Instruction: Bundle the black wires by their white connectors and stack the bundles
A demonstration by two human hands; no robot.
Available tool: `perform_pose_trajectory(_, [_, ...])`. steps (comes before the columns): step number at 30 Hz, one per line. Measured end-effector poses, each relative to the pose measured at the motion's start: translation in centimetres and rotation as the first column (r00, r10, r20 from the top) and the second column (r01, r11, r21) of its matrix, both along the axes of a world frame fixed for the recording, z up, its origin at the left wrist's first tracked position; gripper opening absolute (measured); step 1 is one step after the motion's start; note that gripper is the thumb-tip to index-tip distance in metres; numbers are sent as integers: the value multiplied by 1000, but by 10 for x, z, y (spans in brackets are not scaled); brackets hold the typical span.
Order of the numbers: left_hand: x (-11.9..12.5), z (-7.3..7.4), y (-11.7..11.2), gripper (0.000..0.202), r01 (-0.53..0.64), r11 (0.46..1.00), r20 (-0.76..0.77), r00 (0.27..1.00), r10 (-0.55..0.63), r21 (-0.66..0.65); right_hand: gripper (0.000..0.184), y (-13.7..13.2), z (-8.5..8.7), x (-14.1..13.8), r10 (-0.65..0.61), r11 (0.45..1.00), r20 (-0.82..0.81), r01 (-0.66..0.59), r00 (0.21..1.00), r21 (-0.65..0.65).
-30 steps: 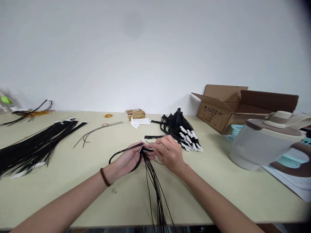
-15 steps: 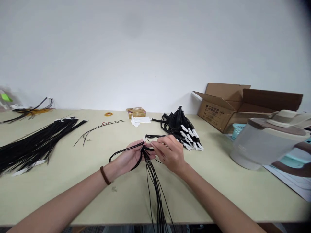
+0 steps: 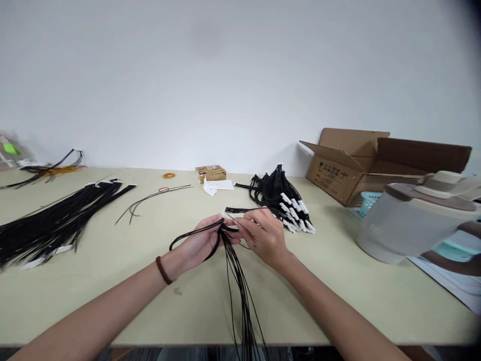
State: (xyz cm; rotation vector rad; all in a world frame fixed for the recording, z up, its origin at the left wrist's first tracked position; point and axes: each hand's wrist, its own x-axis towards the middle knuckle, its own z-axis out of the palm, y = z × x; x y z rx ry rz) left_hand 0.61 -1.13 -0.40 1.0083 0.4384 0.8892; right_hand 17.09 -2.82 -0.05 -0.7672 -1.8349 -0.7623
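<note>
A bundle of thin black wires with a white connector at its top is held over the table's middle. My left hand is closed around it just below the connector, and a loop of wires hangs over that wrist's side. Close beside it, my right hand pinches a single black wire between thumb and forefinger near the connector. The loose wire ends run down past the table's front edge. Where the pinched wire meets the connector is too small to make out.
To the left lie many black wires with white connectors. A pile of looped harnesses sits behind my right hand. An open cardboard box, a large jug and a small gold box stand on the table.
Almost nothing differs. The view has shifted very slightly, and both hands keep the same hold on the wires.
</note>
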Motion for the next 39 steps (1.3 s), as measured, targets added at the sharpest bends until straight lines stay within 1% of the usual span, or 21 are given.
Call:
perform_pose_trajectory(7, [2,3,-4,19,-15,996,0,1000,15,84,7,2,-4,0,-22,1000,-36,22,999,-10])
perform_pose_trajectory(15, [4,1,-4,17,-43,996,12,999,43,75,8,1,-6,-2,-11,1000,-63,12,998,14])
perform_pose_trajectory(20, [4,3,-7,19,-44,993,-18,999,47,113,9,0,-6,-4,-12,1000,-68,12,998,-4])
perform_pose_trajectory(24, [5,2,-8,21,-38,993,-32,999,42,111,8,-1,-5,-6,-30,999,-70,28,997,-20])
perform_pose_trajectory(29, [6,1,-10,19,-46,994,-24,999,48,99,7,0,-7,-7,-46,998,-79,44,996,-34])
perform_pose_trajectory(33, [6,0,-10,20,-57,992,-48,997,63,114,9,1,-8,-5,-35,997,-59,30,998,-72])
perform_pose_trajectory(39, [6,1,-10,23,-57,987,-93,993,72,153,11,0,-7,-5,-20,996,-55,15,998,-94])
